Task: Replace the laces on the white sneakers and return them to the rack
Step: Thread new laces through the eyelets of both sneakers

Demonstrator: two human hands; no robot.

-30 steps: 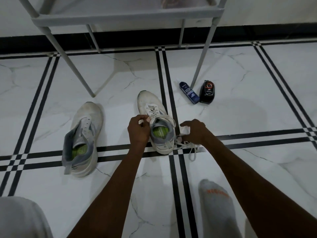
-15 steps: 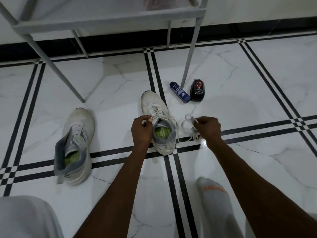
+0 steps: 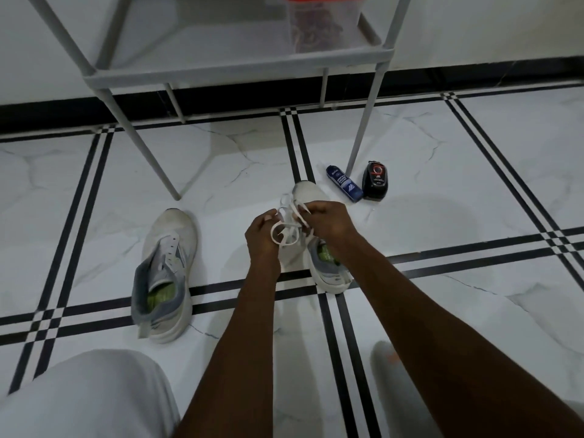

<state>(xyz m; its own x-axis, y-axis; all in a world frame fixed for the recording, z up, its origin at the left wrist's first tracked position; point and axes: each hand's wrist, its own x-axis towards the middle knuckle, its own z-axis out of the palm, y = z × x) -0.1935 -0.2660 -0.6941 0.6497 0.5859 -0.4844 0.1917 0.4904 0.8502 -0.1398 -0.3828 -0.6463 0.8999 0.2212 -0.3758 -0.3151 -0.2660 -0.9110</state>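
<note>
Lace [image 3: 289, 227] gripped by left hand [image 3: 264, 237] and right hand [image 3: 330, 222] over right sneaker [image 3: 325, 263]; left sneaker [image 3: 166, 273], left of it, unlaced; rack [image 3: 240, 74] unfilled.

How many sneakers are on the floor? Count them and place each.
2. One sneaker lies left, unlaced, untouched. The other sneaker sits under both hands, which hold its lace. None visible on the rack.

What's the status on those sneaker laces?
Both hands, left and right, grip white lace over near sneaker. Other sneaker unlaced. Nothing blocking.
</note>
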